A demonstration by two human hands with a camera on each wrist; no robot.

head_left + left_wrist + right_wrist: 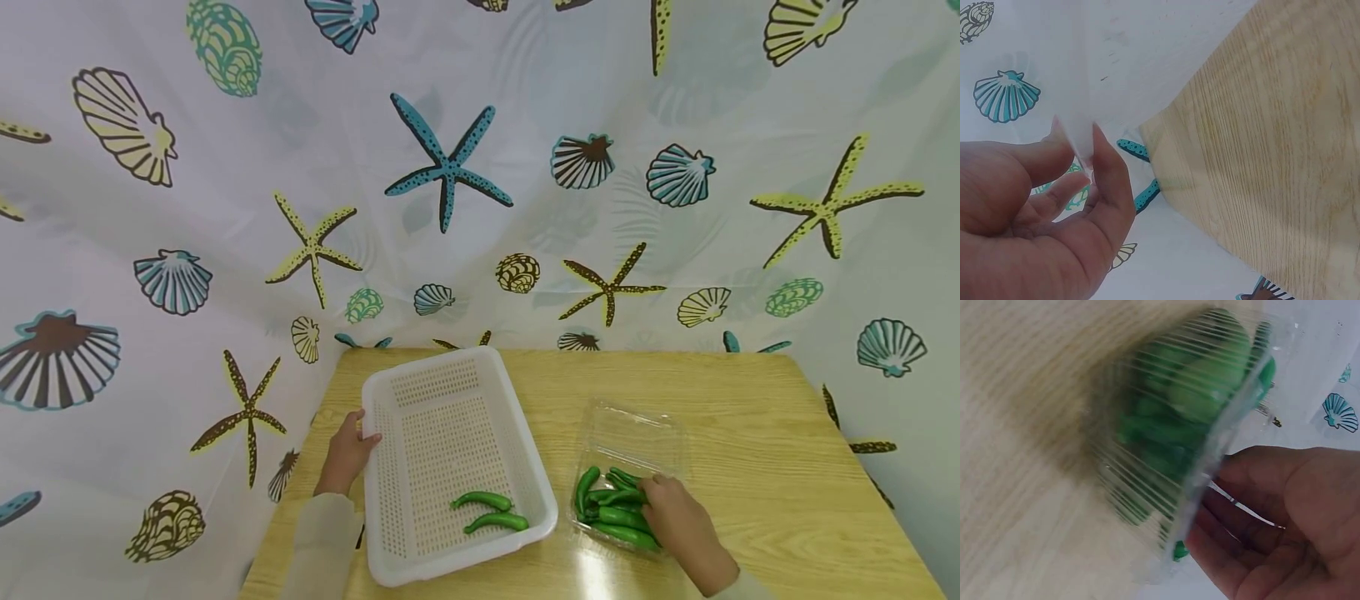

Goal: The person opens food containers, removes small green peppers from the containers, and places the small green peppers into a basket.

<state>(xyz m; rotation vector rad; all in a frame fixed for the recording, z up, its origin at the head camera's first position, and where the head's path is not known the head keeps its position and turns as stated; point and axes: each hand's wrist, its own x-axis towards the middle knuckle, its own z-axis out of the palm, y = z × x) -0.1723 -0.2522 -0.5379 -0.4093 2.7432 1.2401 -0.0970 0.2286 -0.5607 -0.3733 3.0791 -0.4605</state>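
In the head view, my left hand (347,454) holds the left rim of a white perforated plastic basket (386,467). The left wrist view shows its thumb and fingers pinching the basket's edge (1079,134). Two green chili peppers (497,522) lie inside, toward the near end. To the right, a clear plastic clamshell box (573,500) with its lid raised holds several green peppers (622,517). My right hand (681,525) is at the box's right side, fingers bent over the peppers. In the right wrist view the box rim (1200,469) hides its fingertips; whether they grip a pepper I cannot tell.
A wooden table (757,467) carries the basket and the box. Around its back and sides hangs a white curtain (510,100) printed with shells and starfish. The box's transparent lid (633,429) leans away toward the back.
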